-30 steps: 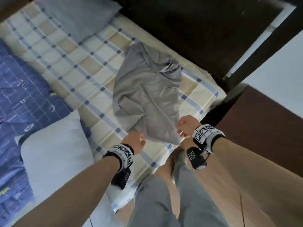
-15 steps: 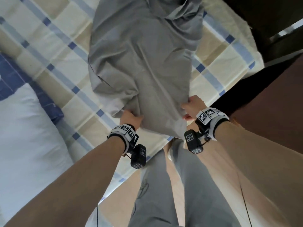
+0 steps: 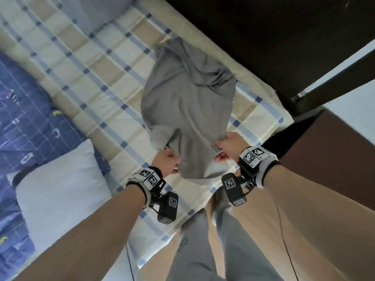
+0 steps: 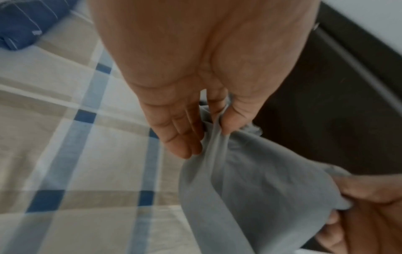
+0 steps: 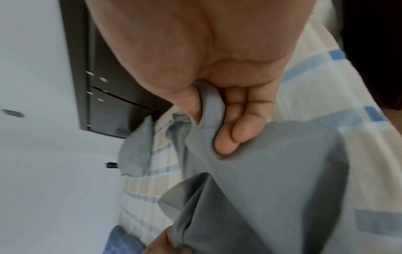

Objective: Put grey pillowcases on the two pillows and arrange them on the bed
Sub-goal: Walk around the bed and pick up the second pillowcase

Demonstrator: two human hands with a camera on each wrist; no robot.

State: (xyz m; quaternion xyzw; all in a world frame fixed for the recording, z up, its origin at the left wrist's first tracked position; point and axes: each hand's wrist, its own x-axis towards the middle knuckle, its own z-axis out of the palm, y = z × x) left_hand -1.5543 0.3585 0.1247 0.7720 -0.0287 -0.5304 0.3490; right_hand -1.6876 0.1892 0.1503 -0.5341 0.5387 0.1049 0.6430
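Observation:
A crumpled grey pillowcase (image 3: 188, 110) lies on the checked bed sheet (image 3: 87, 63), its near end lifted by both hands. My left hand (image 3: 167, 161) pinches the near left edge of the pillowcase (image 4: 239, 180) between thumb and forefinger. My right hand (image 3: 227, 147) grips the near right edge, fingers curled round a fold of the pillowcase (image 5: 272, 171). A bare white pillow (image 3: 58, 191) lies at the left near the bed's edge. A pillow in a grey case (image 3: 103, 11) sits at the top of the bed.
A blue patterned quilt (image 3: 26, 110) covers the left side of the bed. A dark wooden headboard (image 3: 253, 33) runs along the upper right, with a brown bedside cabinet (image 3: 334, 159) to the right. My legs stand on the wooden floor (image 3: 284, 240) beside the bed.
Both hands have taken hold of the pillowcase's near edge and lifted it. The head view swung in close over the cloth and back out again.

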